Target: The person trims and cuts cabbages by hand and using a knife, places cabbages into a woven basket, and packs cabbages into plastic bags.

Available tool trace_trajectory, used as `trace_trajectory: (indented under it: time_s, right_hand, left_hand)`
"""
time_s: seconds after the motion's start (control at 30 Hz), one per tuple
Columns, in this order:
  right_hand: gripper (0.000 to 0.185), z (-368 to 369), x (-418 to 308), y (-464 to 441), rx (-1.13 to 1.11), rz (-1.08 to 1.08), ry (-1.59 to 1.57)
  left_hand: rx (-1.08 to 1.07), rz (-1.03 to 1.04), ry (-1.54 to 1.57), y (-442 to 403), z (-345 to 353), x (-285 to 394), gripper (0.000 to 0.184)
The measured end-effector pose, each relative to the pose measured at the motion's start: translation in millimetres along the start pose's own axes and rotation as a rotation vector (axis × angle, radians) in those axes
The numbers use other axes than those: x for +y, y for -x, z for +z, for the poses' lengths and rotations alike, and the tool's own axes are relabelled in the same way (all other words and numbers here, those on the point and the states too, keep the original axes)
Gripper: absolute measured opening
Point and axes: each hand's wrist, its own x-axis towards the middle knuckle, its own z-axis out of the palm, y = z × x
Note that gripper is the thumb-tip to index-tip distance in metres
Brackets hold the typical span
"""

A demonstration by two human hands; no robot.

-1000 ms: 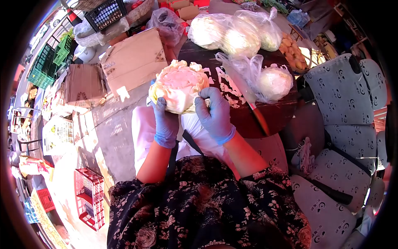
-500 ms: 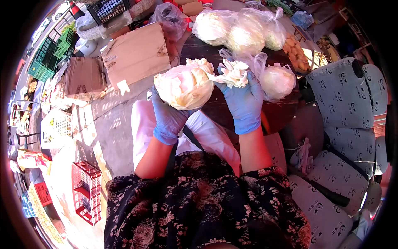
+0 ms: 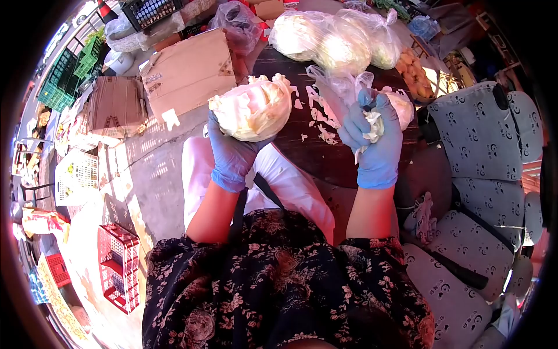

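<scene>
A pale cabbage (image 3: 253, 110) rests in my left hand (image 3: 232, 157), the blue-gloved fingers cupped under its left and lower side. Some ragged leaf edges show along its top. To the right, my right hand (image 3: 375, 142), also gloved in blue, is closed round crumpled cabbage leaves (image 3: 374, 125); a strip hangs out below the fingers. Torn leaf scraps (image 3: 326, 135) lie on the dark round table (image 3: 302, 154) between the hands. Behind my right hand is another cabbage (image 3: 402, 107), partly hidden, beside a clear plastic bag (image 3: 343, 90).
Bagged cabbages (image 3: 343, 49) sit at the table's far side, with a basket of round yellowish produce (image 3: 412, 75) to their right. Cardboard (image 3: 189, 72) lies ahead on the left. Grey patterned seats (image 3: 476, 134) stand to my right, a red crate (image 3: 119, 267) to my left.
My right hand has moved right and down, away from the cabbage, and its fingers have closed over the leaves. Scraps on the table are now uncovered. The cabbage has shifted slightly left and up.
</scene>
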Motion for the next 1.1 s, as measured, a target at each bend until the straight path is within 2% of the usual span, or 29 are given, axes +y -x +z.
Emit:
trace_trajectory:
  time_s: [0.07,0.1,0.13,0.2,0.3,0.4,0.7,0.8,1.0,1.1]
  right_hand:
    - [0.015,17.6,6.2,4.0,0.168,-0.152,0.532]
    - [0.012,17.6,15.7,2.0,0.070,-0.192,0.728]
    - [0.016,22.8,27.0,-0.8,0.071,-0.147,0.826]
    - [0.027,26.9,51.4,-6.2,-0.031,-0.257,1.211]
    - [0.039,25.2,86.7,-18.2,-0.028,-0.565,1.385]
    - [0.041,25.2,100.5,-21.4,0.045,-0.592,1.397]
    - [0.030,13.2,90.0,-21.7,-0.088,-0.410,1.537]
    - [0.028,18.4,98.3,-17.2,-0.061,-0.506,1.548]
    - [0.027,21.0,110.8,-16.6,0.092,-0.618,1.332]
    - [0.028,19.7,108.6,-17.9,0.066,-0.581,1.337]
  left_hand:
    - [-0.026,0.082,-0.021,-1.1,-1.4,8.6,0.076]
    - [-0.023,0.087,-0.040,0.0,-0.9,12.0,0.076]
    - [-0.019,0.090,-0.058,0.8,0.0,14.4,0.076]
    - [-0.030,0.085,-0.082,2.4,0.1,16.5,0.075]
    - [-0.034,0.094,-0.095,5.3,3.1,15.1,0.074]
    - [0.015,0.147,-0.108,6.5,9.8,11.4,0.076]
    - [0.104,0.153,-0.226,7.1,1.9,6.8,0.075]
    - [0.095,0.160,-0.186,8.4,4.7,1.6,0.072]
    - [0.082,0.166,-0.158,6.2,4.6,4.2,0.073]
    - [0.078,0.167,-0.224,6.1,0.5,6.9,0.075]
